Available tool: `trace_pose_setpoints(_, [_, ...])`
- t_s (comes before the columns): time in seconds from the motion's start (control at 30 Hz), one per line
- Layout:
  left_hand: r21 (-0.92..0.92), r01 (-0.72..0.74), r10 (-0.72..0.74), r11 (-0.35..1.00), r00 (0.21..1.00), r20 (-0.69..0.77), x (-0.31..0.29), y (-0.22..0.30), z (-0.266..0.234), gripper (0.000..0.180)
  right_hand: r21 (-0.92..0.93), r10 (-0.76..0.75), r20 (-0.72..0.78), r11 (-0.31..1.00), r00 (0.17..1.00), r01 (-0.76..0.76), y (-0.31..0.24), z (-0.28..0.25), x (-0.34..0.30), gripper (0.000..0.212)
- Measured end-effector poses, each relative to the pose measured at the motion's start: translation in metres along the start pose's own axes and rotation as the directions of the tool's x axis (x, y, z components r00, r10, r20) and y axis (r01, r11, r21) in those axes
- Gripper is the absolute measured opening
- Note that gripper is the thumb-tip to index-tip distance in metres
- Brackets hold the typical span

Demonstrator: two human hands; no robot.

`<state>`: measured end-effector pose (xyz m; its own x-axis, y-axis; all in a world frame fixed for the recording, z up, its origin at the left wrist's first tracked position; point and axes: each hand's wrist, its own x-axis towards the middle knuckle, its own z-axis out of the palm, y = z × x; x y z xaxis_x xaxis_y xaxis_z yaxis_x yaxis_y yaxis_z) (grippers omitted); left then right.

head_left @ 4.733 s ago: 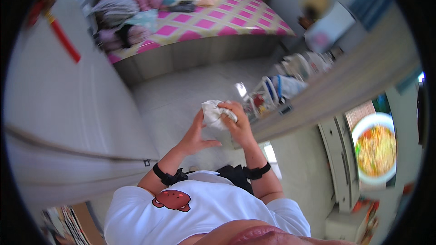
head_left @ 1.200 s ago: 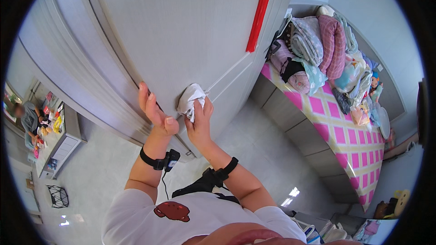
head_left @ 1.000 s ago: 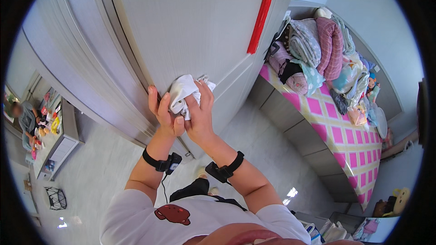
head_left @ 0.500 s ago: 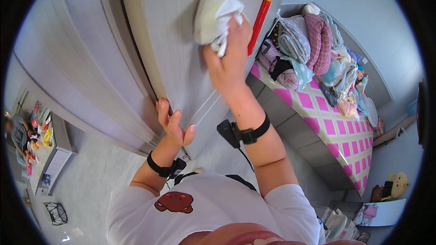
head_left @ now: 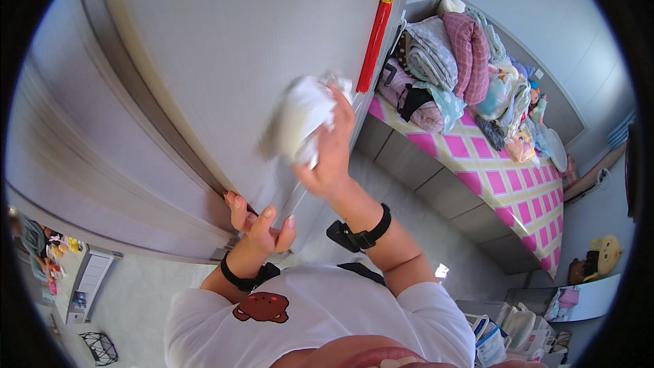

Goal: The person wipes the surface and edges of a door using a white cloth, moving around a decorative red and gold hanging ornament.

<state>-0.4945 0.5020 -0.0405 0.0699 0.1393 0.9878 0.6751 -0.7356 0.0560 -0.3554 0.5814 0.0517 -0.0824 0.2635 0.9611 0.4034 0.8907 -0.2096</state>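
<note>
My right hand (head_left: 330,146) is closed on a bunched white cloth (head_left: 303,114) and presses it against the face of a pale grey wood-grain door (head_left: 225,48). The cloth is a little blurred. Lower down, my left hand (head_left: 262,226) is at the door's edge, its fingers bent around that edge and its thumb apart. A red tassel ornament (head_left: 375,44) with red berries hangs on the door, above and to the right of the cloth.
On the right stands a bed (head_left: 477,174) with a pink checked cover, piled with folded quilts (head_left: 466,54) and clothes. Bags (head_left: 511,330) sit at the lower right. At far left are a cluttered white counter (head_left: 85,279), a black wire basket (head_left: 100,347) and a person (head_left: 34,245).
My right hand and the cloth have moved down and slightly left across the door. The view has shifted with the door, while my left hand stays at its edge.
</note>
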Motion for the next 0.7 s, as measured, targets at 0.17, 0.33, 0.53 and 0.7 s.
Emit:
trace_pose_setpoints(0.17, [0.058,0.046,-0.047,0.997,0.999,0.01,0.003,0.007,0.001,0.051,0.09,-0.401,-0.024,0.911,0.916,0.402,0.003,-0.006,0.06,0.045])
trace_pose_setpoints(0.33, [0.077,-0.05,0.047,0.996,0.998,0.031,0.014,0.003,0.003,0.048,-0.065,0.117,-0.219,0.989,0.969,-0.134,0.099,0.0,0.051,0.052])
trace_pose_setpoints(0.53, [0.182,0.057,-0.058,0.982,0.998,0.002,-0.002,0.006,0.0,0.034,0.126,0.678,-0.019,0.731,0.735,-0.67,0.154,0.012,-0.05,0.049])
trace_pose_setpoints(0.7, [0.227,-0.061,0.038,0.972,0.994,0.104,0.027,0.009,-0.004,0.037,0.148,0.146,-0.157,0.981,0.977,-0.123,0.049,0.02,-0.061,0.05])
